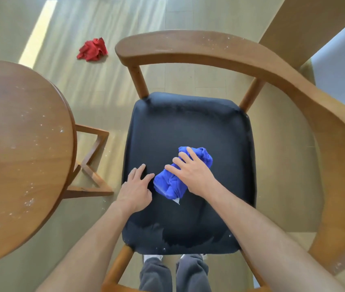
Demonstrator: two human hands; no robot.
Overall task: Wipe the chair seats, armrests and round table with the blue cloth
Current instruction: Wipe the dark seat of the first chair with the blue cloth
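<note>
Head view shows a black chair seat (pixel 188 127), the speckled round surface (pixel 19 144) at 9 o'clock and a red rag (pixel 92 49) on pale flooring at 11. The right hand (pixel 192 173) presses the blue cloth (pixel 167 184) flat-fingered onto the seat; the left hand (pixel 135 188) rests spread beside it. A small white tag (pixel 176 200) shows no legible writing.

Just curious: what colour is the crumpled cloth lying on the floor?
Red cloth, seen in the head view.

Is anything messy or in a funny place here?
Yes. A crumpled red cloth lies alone on the floor, away from the chair. White specks dot the round table and the wooden armrest, like dust or crumbs.
</note>
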